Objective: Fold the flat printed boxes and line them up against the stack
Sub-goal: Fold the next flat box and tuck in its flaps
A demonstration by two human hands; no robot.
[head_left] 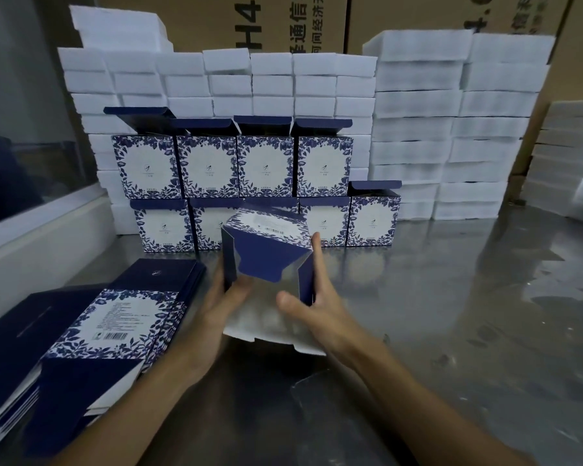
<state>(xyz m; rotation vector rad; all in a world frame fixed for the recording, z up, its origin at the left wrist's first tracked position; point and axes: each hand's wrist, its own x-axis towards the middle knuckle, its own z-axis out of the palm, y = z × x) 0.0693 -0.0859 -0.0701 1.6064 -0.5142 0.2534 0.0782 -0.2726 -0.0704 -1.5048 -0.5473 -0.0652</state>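
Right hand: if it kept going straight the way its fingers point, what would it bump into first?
The right hand already grips the half-folded box, so that comes first. Beyond it, probably the bottom row of folded boxes against the white foam stack, though depth is hard to judge.

glossy metal table; matt printed card box; white foam blocks; brown corrugated cartons.

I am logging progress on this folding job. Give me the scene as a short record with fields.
in hand: half-folded box, open end toward the camera, bottom flaps not yet closed
left hand: grips the box's left wall
right hand: grips the box's right wall
flat boxes: pile at left on the table
folded boxes: two rows against the white foam stack
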